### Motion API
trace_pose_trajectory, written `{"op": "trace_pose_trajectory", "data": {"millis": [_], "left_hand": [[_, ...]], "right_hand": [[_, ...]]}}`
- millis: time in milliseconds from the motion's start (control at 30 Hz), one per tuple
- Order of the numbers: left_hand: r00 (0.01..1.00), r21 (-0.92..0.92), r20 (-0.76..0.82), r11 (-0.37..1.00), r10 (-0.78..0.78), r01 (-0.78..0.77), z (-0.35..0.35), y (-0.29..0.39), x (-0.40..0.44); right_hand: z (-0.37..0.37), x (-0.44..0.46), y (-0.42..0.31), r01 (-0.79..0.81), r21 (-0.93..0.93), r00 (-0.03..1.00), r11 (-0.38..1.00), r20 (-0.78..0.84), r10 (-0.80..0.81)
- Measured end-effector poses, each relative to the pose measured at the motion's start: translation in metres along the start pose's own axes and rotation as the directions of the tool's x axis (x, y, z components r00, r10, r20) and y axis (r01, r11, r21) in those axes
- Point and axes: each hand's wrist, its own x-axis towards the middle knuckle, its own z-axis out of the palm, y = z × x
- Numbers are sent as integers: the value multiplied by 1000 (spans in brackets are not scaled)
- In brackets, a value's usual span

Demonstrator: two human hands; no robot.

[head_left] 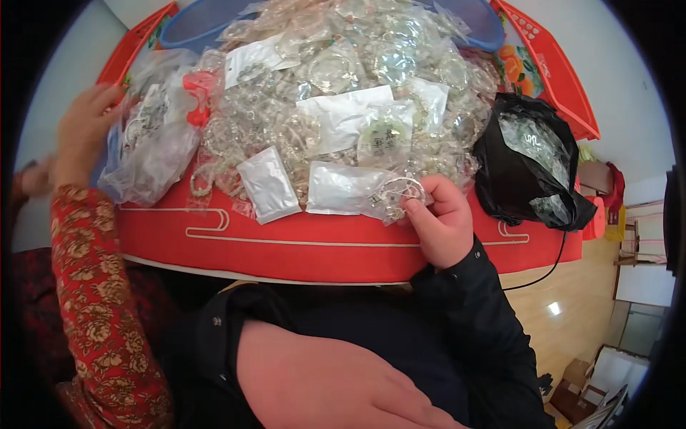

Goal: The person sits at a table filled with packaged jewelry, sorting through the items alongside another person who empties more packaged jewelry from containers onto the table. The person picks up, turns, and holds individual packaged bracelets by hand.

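Between the thumb and fingers of my right hand [444, 222] is a silvery bracelet [391, 197], partly covered by clear plastic, at the table's front edge. A silver foil packet [336, 188] touches its left side. Another foil packet [267, 184] lies tilted farther left. Behind them rises a large pile of bagged bracelets [279, 114], with white packets [346, 114] on top. Close to the camera, over my lap, is my left hand [329, 375], back upward. Its visible fingers look stretched out, though their tips are cut off by the lower edge.
At left, another person's hand [86, 125], in a floral sleeve [96, 307], is at a clear plastic bag [153, 161]. A black bag [493, 189] holding clear packets stands at right. Red baskets [554, 79] and a blue basin [189, 28] border the pile on the red table [286, 256].
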Motion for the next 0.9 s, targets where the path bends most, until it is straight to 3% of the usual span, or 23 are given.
{"op": "trace_pose_trajectory", "data": {"millis": [467, 633, 667, 733, 900], "left_hand": [[988, 62, -137, 996, 75, -67, -16, 23, -12], [941, -51, -287, 978, 181, -203, -2, 6, -7], [984, -83, -177, 996, 21, -37, -9, 15, -9], [966, -58, -217, 987, 137, -153, -3, -6, -12], [965, -70, -236, 989, 111, -131, -1, -15, -16]], "right_hand": [[-3, 2, 0, 47, -13, 999, 999, 18, -47], [-2, 1, 1, 21, 17, 1000, 1000, 11, -22], [-1, 1, 0, 19, -1, 1000, 1000, 6, -19], [-3, 2, 1, 17, 0, 1000, 1000, 11, -17], [-1, 1, -1, 8, -5, 1000, 1000, 14, -8]]}}
